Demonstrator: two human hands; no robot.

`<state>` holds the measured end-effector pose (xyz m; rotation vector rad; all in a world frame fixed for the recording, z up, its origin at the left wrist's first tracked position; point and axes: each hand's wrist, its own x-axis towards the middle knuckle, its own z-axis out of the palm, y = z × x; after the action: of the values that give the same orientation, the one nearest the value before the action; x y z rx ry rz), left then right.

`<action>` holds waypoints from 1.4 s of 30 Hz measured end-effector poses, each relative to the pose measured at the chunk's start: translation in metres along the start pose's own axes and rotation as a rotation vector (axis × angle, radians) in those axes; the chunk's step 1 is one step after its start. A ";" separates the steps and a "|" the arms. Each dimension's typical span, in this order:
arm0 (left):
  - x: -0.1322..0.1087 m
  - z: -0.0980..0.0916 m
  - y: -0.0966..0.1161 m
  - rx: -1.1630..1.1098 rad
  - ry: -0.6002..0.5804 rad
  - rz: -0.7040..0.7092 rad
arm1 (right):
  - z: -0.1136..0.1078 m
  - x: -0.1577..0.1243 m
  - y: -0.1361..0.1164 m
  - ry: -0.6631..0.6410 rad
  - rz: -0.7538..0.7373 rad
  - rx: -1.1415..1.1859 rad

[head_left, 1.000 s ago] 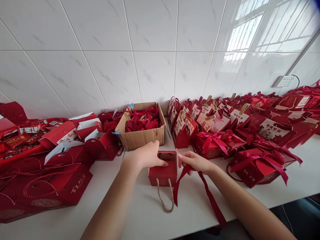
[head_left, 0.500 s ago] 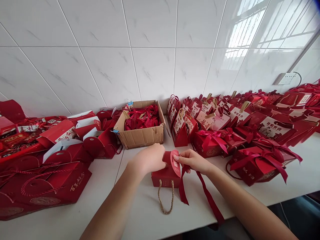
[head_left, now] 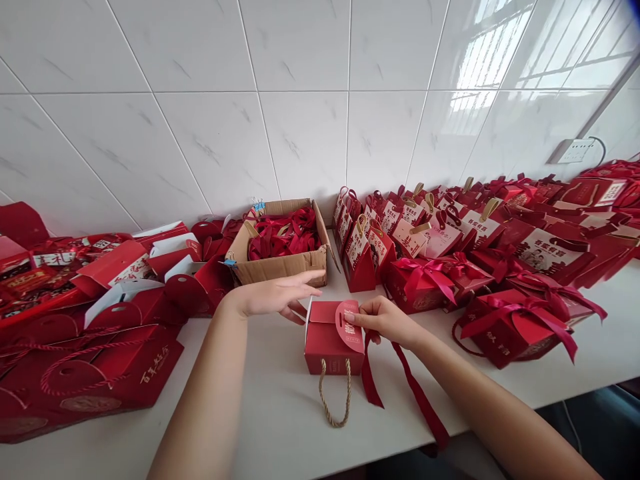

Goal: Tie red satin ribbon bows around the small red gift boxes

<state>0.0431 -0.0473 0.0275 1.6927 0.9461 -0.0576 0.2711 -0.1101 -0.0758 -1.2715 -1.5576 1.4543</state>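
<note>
In front of me on the table stands a small red gift box (head_left: 325, 357) with a twisted gold cord handle (head_left: 334, 420) hanging down its near side. My right hand (head_left: 385, 322) pinches the rounded flap (head_left: 351, 327) at its right, thumb on top. A dark red ribbon (head_left: 417, 390) trails from below that hand over the table edge. My left hand (head_left: 280, 295) is open, fingers stretched out, just beyond the box's left upper corner and holding nothing. Whether its fingertips touch the box I cannot tell.
Behind the box sits a cardboard carton (head_left: 280, 270) of red ribbons. Open red boxes (head_left: 200, 283) and a larger corded box (head_left: 125, 380) stand left. Rows of red gift bags (head_left: 360, 260) and ribbon-tied boxes (head_left: 515, 327) fill the right, against the tiled wall.
My left hand has come off the box top, moving left and opening its fingers. The top panel now lies flatter. My right hand stays on the flap.
</note>
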 end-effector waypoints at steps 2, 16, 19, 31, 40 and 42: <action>0.006 -0.003 -0.004 0.001 -0.044 0.002 | 0.001 0.000 0.000 0.009 0.005 -0.011; 0.026 0.000 -0.010 0.382 -0.033 0.034 | 0.004 0.000 0.003 0.078 0.013 -0.033; 0.033 0.005 -0.011 0.316 -0.070 -0.051 | 0.004 0.001 0.004 0.081 0.013 -0.040; 0.037 0.009 -0.010 0.321 -0.031 -0.104 | 0.006 0.002 0.004 0.099 0.029 -0.038; 0.016 0.010 -0.002 0.634 0.186 -0.155 | -0.013 -0.005 -0.005 -0.075 -0.029 -0.032; 0.011 0.009 -0.002 0.632 0.203 -0.145 | -0.026 -0.007 -0.014 -0.079 -0.003 0.024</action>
<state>0.0535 -0.0489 0.0171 2.2327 1.2925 -0.3132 0.2940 -0.1069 -0.0562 -1.2108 -1.5875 1.5338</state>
